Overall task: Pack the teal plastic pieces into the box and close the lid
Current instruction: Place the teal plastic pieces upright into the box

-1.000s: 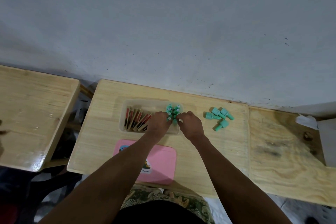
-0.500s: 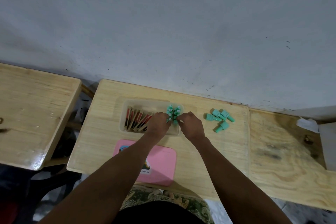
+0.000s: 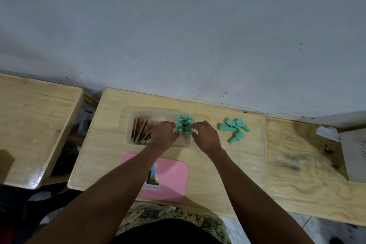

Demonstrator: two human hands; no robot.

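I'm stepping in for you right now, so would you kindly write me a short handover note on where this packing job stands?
Left hand and right hand: both at the upright teal pieces in the box, fingers touching them; grip unclear.
Clear box: on the table, open, cards on its left side.
Loose teal pieces: on the table to the box's right.
Pink lid: flat in front of the box.
Left: pack the loose pieces, close the lid.

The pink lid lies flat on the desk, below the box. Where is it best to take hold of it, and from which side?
Probably the right short edge of the pink lid, coming in from the right. The lid lies flat on the wooden desk, so only its rim offers a grip, and the left forearm crosses its left part. The right hand is nearer that free edge.
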